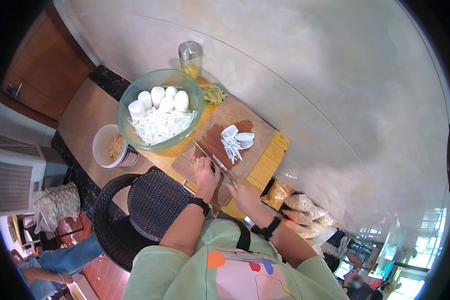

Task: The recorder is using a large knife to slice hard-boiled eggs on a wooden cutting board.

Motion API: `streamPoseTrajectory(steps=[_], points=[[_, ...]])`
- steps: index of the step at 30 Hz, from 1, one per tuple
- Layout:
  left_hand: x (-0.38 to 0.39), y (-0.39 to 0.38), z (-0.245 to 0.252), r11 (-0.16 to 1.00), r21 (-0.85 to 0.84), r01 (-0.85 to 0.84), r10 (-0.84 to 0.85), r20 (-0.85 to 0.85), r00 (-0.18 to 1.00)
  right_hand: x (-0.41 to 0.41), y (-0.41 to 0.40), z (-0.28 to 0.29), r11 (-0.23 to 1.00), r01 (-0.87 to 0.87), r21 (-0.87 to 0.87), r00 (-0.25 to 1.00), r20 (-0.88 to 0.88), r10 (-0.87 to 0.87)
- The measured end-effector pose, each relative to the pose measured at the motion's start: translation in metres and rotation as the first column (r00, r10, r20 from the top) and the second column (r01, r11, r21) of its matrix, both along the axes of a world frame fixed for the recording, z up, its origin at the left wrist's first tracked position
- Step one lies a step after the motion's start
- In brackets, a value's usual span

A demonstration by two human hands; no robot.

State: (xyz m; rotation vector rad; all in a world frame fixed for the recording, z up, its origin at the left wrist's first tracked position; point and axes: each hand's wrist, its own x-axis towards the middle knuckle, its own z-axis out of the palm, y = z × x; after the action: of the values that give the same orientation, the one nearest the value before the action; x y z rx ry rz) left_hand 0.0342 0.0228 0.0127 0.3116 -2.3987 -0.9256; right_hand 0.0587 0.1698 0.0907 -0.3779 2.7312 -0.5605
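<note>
On a wooden cutting board [260, 123], my right hand [243, 195] grips a kitchen knife [206, 152]. My left hand [206, 174] rests beside the blade with its fingers bent; what lies beneath them is hidden. A pale cut piece [219, 162] lies along the blade's far side. Farther up the board sit white vegetable strips [232, 148] and thin slices [245, 139], looking like radish, on a wet patch. At the upper left stands a greenish clear bowl [198, 125] with peeled white chunks [158, 96] and a heap of white strips [161, 125].
A glass jar with a metal lid [189, 56] and a green cloth [213, 95] are by the wall. Left are a white bucket [104, 159] with scraps and a black wicker chair [112, 240]. Filled plastic bags [300, 202] lie right. Other people appear at both lower corners.
</note>
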Motion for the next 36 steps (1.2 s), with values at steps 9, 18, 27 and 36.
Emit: streamPoseTrajectory(steps=[9, 18, 27, 36], points=[[0.001, -0.007, 0.000, 0.966, 0.253, 0.054, -0.059, 0.014, 0.998, -0.017, 0.005, -0.001, 0.999, 0.011, -0.041, 1.000, 0.009, -0.011], [0.001, -0.006, 0.004, 0.997, 0.035, 0.071, -0.070, -0.017, 0.997, 0.006, 0.001, 0.009, 0.995, -0.010, 0.102, 1.000, 0.014, 0.009], [0.001, -0.010, 0.000, 0.994, 0.074, 0.078, -0.077, -0.023, 0.997, -0.028, -0.020, 0.002, 1.000, 0.009, 0.008, 1.000, 0.008, -0.009], [0.002, -0.027, 0.019, 0.963, 0.249, -0.098, -0.024, 0.446, 0.895, -0.008, 0.002, -0.010, 0.968, 0.119, -0.219, 0.992, 0.077, -0.104]])
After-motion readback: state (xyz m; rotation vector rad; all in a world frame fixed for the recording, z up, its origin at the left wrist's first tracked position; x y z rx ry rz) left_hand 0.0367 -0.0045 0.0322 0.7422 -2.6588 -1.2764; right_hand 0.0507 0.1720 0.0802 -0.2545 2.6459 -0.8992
